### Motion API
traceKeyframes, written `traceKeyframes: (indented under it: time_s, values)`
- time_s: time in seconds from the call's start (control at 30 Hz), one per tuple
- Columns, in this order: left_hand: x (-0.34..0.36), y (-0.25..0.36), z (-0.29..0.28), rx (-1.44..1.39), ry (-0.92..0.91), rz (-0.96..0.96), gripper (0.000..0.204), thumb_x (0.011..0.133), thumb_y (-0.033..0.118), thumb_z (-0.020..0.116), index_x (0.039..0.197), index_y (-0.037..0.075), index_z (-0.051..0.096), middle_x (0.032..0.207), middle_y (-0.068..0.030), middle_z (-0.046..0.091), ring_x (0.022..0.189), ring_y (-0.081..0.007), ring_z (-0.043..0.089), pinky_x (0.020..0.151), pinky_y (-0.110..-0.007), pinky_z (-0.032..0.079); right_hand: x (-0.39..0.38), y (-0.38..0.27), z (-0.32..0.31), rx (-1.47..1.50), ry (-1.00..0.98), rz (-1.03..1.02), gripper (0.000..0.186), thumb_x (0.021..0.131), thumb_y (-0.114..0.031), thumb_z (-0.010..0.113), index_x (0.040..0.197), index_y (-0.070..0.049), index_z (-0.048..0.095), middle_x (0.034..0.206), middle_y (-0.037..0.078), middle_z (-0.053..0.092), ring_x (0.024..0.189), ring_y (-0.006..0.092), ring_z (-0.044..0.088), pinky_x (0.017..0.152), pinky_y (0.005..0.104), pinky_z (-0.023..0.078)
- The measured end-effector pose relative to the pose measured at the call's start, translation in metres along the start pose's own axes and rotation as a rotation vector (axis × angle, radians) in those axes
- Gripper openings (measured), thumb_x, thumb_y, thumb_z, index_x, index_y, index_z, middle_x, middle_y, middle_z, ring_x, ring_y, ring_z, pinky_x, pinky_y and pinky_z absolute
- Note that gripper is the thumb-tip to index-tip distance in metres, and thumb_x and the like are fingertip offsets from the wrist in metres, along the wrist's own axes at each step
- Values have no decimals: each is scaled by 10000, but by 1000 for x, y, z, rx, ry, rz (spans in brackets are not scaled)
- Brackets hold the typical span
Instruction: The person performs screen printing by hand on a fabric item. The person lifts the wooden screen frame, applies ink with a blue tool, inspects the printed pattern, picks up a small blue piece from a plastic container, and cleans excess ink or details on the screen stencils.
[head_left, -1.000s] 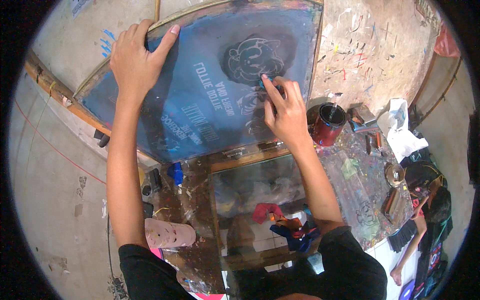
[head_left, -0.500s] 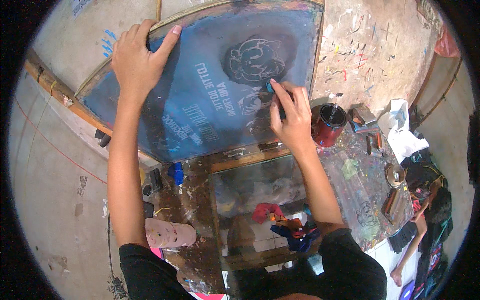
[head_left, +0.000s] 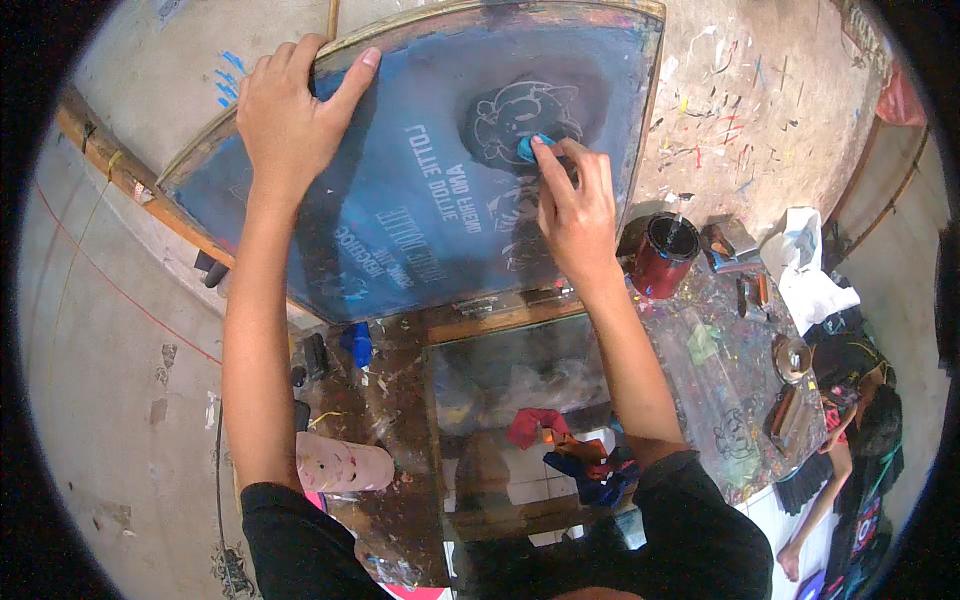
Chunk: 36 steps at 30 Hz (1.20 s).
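Observation:
A wooden-framed printing screen (head_left: 400, 110) with blue mesh stands tilted up before me. It bears pale lettering, upside down to me, and outlined cartoon figures. My left hand (head_left: 295, 120) grips its upper left edge, thumb on the mesh side and the other fingers over the wood. In my right hand (head_left: 582, 215) a small blue wad (head_left: 528, 149), sponge or cloth, is pinched under the fingertips. It presses on the cartoon face (head_left: 515, 110), hiding part of it. Around that face the mesh is darker and looks wet.
Below the screen lies a glass pane (head_left: 490, 385) with red and dark blue cloth scraps (head_left: 590, 470). A dark red can (head_left: 666, 258) stands on the paint-stained table at right. A pinkish cylinder (head_left: 345, 465) is at lower left. Another person's arm (head_left: 825, 500) shows far right.
My right hand has moved up with the blue wad, from below the cartoon face onto it. My left hand keeps its grip on the frame. The whole view has shifted slightly.

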<state>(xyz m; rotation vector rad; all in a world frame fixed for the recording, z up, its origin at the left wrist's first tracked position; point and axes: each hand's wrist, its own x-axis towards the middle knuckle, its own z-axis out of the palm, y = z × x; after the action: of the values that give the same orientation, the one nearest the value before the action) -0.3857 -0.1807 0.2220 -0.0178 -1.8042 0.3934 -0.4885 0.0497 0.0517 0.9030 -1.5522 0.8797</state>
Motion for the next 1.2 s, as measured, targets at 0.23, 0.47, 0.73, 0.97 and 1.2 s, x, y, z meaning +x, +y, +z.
traceKeyframes:
  time_s: [0.23,0.47,0.73,0.97,1.2]
  values:
    - [0,4,-3,-4,-95,-52,581,877,580,645,1126,57,694,1078,-167,679,1035,-366,618,924,-439,451,-3,6,-2,-29,-37,-2,617,662,88,650,1268,-24,633,1127,159,578,970,328,567,835,416,511]
    - [0,-1,1,-16,-14,-7,574,850,604,658,1065,73,705,962,-135,677,935,-350,632,844,-453,465,4,4,1,0,-17,-61,659,643,98,637,1291,-21,618,1123,164,571,967,331,563,842,412,510]
    - [0,0,1,-22,-32,-23,581,854,606,652,1070,70,705,956,-133,675,942,-347,629,847,-445,461,7,3,3,22,-30,-33,640,657,90,644,1287,-17,621,1136,169,570,973,334,563,852,412,504]
    - [1,3,0,-6,-17,-20,592,851,609,651,1072,62,701,958,-135,669,950,-345,620,867,-445,456,-3,3,-6,6,-24,19,647,661,89,644,1296,-36,625,1141,161,571,981,330,564,858,423,498]
    - [0,2,0,-17,-23,-26,574,847,589,663,1068,61,700,953,-136,666,955,-347,618,876,-450,455,3,6,-5,5,-32,-28,649,669,94,641,1303,-47,624,1128,161,577,973,331,567,843,422,508]
